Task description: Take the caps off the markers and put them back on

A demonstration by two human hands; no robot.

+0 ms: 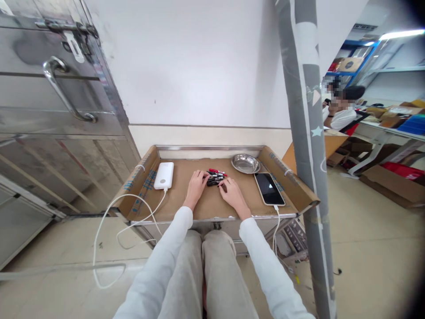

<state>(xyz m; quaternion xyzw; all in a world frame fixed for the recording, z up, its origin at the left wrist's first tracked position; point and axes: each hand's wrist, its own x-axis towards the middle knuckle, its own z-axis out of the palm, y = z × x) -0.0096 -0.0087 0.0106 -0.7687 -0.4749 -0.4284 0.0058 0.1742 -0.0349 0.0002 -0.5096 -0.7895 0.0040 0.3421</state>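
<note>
A small pile of markers [215,178], black ones with a red one [217,171] at the back, lies on the cardboard-covered tabletop between my hands. My left hand [197,186] is at the pile's left end, with bent fingers and thumb closed around the end of a black marker. From the right, my right hand [233,194] reaches in with curled fingers. A dark tip shows at its fingertips, probably a black marker, mostly hidden by the fingers. Behind the right hand stands a shallow round metal dish [245,164] with nothing visible in it.
A white power bank [164,176] with a looping white cable [109,199] lies at the left. On the right rests a phone [269,189] with its cable plugged in. Raised cardboard edges [288,179] flank the tabletop. A wrapped grey pole [307,133] rises at right; a person sits beyond.
</note>
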